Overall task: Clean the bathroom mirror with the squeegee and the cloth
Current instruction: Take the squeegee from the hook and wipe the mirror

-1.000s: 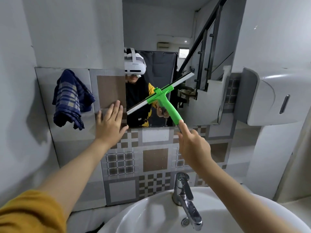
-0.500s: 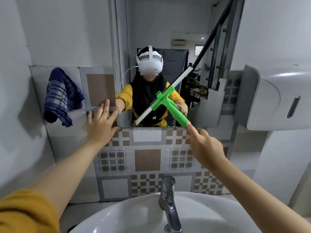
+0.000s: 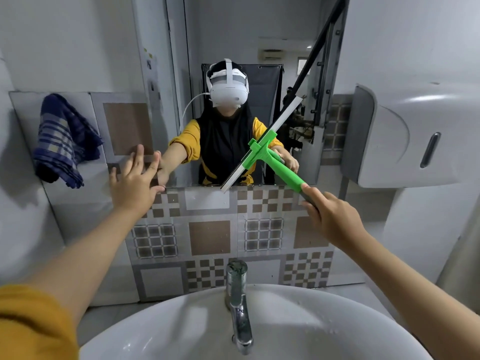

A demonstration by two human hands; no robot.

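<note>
The mirror [image 3: 223,29] fills the wall ahead above the tiles. My right hand [image 3: 331,216] grips the handle of the green squeegee [image 3: 272,158], whose pale blade lies slanted against the lower right of the glass, its low end at the mirror's bottom edge. My left hand [image 3: 133,181] has its fingers spread and straight, pressed flat at the mirror's lower left corner and the tile beside it. A blue checked cloth [image 3: 63,141] hangs on the wall to the left, apart from both hands.
A white sink [image 3: 324,331] with a chrome tap [image 3: 237,302] sits right below. A grey and white paper dispenser [image 3: 405,136] juts from the wall at the right. Patterned tiles [image 3: 210,237] cover the wall under the mirror.
The squeegee's blade has swung steeper and slid down the glass to the bottom edge. My view has shifted to face the mirror squarely. My left hand stays at the lower left corner.
</note>
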